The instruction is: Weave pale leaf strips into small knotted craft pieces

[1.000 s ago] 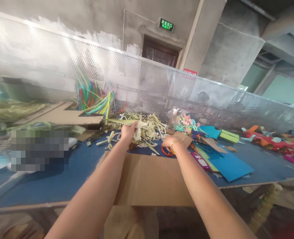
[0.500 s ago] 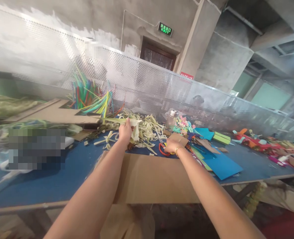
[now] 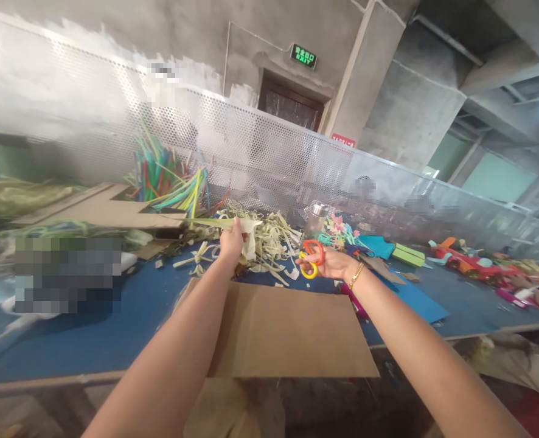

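My left hand (image 3: 232,244) is closed on a pale green, husk-like leaf strip (image 3: 250,238); one end runs out to the left and a wider part hangs on the right. Scissors (image 3: 316,270) with red and yellow handle loops are in my right hand (image 3: 336,263), held above the blue table. I cannot make out their blades. Behind and between both hands spreads a heap of pale leaf strips (image 3: 276,236). Below my hands, a brown cardboard sheet (image 3: 292,331) lies over the table's front edge.
A glass bottle (image 3: 316,220) and pink paper flowers (image 3: 337,225) stand behind my right hand. Blue card sheets (image 3: 418,301) lie to the right, with a red toy (image 3: 465,261) farther along. Colourful pipe-cleaner-like stems (image 3: 160,173) rise at the back left, by a perforated metal screen (image 3: 260,152).
My right hand has picked the scissors up from the table and turned, so both handle loops now show. My left hand stays nearly in place with the leaf strip.
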Available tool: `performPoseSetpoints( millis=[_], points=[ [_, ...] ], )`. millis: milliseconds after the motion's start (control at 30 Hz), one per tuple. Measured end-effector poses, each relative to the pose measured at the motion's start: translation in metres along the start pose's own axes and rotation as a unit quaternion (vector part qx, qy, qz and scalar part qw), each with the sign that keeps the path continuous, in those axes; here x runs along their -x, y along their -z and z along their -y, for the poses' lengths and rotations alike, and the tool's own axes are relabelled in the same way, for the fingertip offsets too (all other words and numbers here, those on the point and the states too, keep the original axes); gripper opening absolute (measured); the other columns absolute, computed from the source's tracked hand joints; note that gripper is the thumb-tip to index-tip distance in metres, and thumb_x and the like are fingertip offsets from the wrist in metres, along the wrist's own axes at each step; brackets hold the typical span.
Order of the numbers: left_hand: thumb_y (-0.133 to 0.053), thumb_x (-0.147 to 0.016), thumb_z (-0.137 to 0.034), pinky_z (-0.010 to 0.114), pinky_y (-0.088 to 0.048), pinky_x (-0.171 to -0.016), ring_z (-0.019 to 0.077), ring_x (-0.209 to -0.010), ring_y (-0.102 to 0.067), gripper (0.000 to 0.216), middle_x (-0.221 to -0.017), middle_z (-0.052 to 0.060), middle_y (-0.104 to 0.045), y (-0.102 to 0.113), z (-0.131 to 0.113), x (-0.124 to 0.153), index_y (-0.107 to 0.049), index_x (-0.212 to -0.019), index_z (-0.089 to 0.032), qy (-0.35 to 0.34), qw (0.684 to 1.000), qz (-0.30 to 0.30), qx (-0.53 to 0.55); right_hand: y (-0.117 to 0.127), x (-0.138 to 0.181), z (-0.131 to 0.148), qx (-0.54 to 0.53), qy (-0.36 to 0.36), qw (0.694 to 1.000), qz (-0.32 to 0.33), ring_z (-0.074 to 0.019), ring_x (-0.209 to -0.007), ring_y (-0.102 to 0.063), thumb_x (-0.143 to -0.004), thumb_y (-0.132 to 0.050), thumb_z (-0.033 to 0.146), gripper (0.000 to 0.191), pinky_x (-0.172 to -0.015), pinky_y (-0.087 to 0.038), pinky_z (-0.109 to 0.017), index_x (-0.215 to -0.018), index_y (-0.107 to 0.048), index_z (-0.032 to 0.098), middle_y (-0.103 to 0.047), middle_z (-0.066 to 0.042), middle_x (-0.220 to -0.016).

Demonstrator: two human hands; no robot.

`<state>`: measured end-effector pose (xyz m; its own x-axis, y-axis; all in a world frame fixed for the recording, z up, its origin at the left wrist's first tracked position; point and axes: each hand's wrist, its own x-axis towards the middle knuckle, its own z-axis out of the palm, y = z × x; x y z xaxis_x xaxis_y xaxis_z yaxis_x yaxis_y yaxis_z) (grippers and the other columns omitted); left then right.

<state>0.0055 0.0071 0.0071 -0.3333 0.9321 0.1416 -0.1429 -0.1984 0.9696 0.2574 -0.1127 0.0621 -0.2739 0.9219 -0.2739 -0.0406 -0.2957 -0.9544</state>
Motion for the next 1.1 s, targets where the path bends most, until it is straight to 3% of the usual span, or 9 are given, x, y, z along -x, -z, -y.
performPoseSetpoints(
  millis=[100,267,367,467,600,767,867,1033,1100],
  points=[
    [-0.045,-0.079,-0.064,0.029,-0.042,-0.051,0.0194,-0.053,-0.057,0.051,-0.057,0.008,-0.061,-0.002,-0.003,0.005,-0.058,-0.064,-0.018,0.008,0.999,0.018,0.036,-0.027,-0.012,-0.001,-0.069,0.127,0.989,-0.02,-0.0087,-0.061,-0.062,-0.058,-0.082,0.012,0.043,-0.059,-0.052,-0.021,-0.081,-0.047,0.02,-0.06,0.005,-0.071],
    [-0.048,-0.076,-0.068,0.026,-0.036,-0.046,0.0152,-0.047,-0.05,0.053,-0.05,0.004,-0.054,-0.005,-0.001,0.011,-0.053,-0.057,-0.018,-0.021,0.997,0.059,0.036,-0.073,-0.061,-0.01,-0.102,0.201,0.969,-0.105,-0.006,-0.042,-0.047,-0.057,-0.084,0.035,0.051,-0.047,-0.046,-0.02,-0.084,-0.042,0.024,-0.048,0.012,-0.055],
    [-0.052,-0.073,-0.067,0.024,-0.033,-0.045,0.0121,-0.044,-0.046,0.052,-0.047,0.0,-0.049,-0.009,0.0,0.017,-0.053,-0.057,-0.018,-0.049,0.992,0.103,0.048,-0.096,-0.092,-0.014,-0.11,0.249,0.944,-0.185,-0.0088,-0.048,-0.054,-0.053,-0.084,0.037,0.062,-0.047,-0.047,-0.022,-0.093,-0.039,0.025,-0.056,0.009,-0.064],
    [-0.062,-0.068,-0.063,0.022,-0.031,-0.044,0.0093,-0.045,-0.043,0.047,-0.052,-0.001,-0.051,-0.012,-0.005,0.025,-0.056,-0.062,-0.016,-0.05,0.984,0.144,0.093,-0.11,-0.113,-0.016,-0.133,0.304,0.919,-0.213,-0.0089,-0.052,-0.056,-0.05,-0.082,0.026,0.065,-0.051,-0.048,-0.022,-0.096,-0.036,0.025,-0.058,0.008,-0.071],
    [-0.073,-0.059,-0.051,0.021,-0.029,-0.044,0.0078,-0.048,-0.045,0.043,-0.062,-0.001,-0.057,-0.012,-0.014,0.029,-0.062,-0.078,-0.014,-0.007,0.981,0.121,0.149,-0.109,-0.122,-0.016,-0.126,0.343,0.907,-0.21,-0.0092,-0.055,-0.056,-0.052,-0.074,0.021,0.06,-0.054,-0.048,-0.023,-0.098,-0.036,0.025,-0.056,0.008,-0.073],
    [-0.072,-0.061,-0.044,0.022,-0.027,-0.042,0.0071,-0.042,-0.037,0.034,-0.05,-0.004,-0.047,-0.006,-0.021,0.027,-0.06,-0.072,-0.014,0.059,0.986,0.051,0.145,-0.097,-0.113,-0.015,-0.091,0.339,0.918,-0.183,-0.0088,-0.056,-0.056,-0.053,-0.073,0.025,0.058,-0.054,-0.049,-0.023,-0.101,-0.039,0.025,-0.055,0.007,-0.078],
    [-0.072,-0.061,-0.041,0.023,-0.03,-0.044,0.0081,-0.044,-0.038,0.03,-0.049,-0.004,-0.046,-0.003,-0.025,0.028,-0.059,-0.069,-0.015,0.026,0.99,0.048,0.128,-0.09,-0.107,-0.012,-0.071,0.339,0.921,-0.179,-0.0082,-0.054,-0.054,-0.054,-0.074,0.027,0.058,-0.051,-0.047,-0.021,-0.101,-0.04,0.026,-0.054,0.007,-0.078],
    [-0.073,-0.059,-0.039,0.023,-0.032,-0.047,0.0078,-0.046,-0.039,0.029,-0.052,-0.003,-0.049,-0.001,-0.023,0.025,-0.057,-0.063,-0.016,-0.04,0.988,0.133,0.072,-0.081,-0.102,-0.008,-0.071,0.316,0.931,-0.17,-0.0071,-0.052,-0.051,-0.057,-0.076,0.035,0.058,-0.045,-0.041,-0.019,-0.101,-0.04,0.027,-0.053,0.007,-0.077],
    [-0.071,-0.062,-0.041,0.024,-0.034,-0.049,0.0091,-0.048,-0.041,0.03,-0.052,-0.003,-0.049,0.001,-0.019,0.02,-0.054,-0.058,-0.017,-0.059,0.992,0.101,0.055,-0.077,-0.1,-0.006,-0.074,0.288,0.941,-0.163,-0.0066,-0.05,-0.047,-0.061,-0.075,0.04,0.054,-0.042,-0.036,-0.017,-0.1,-0.04,0.027,-0.05,0.008,-0.071]
  ],
)
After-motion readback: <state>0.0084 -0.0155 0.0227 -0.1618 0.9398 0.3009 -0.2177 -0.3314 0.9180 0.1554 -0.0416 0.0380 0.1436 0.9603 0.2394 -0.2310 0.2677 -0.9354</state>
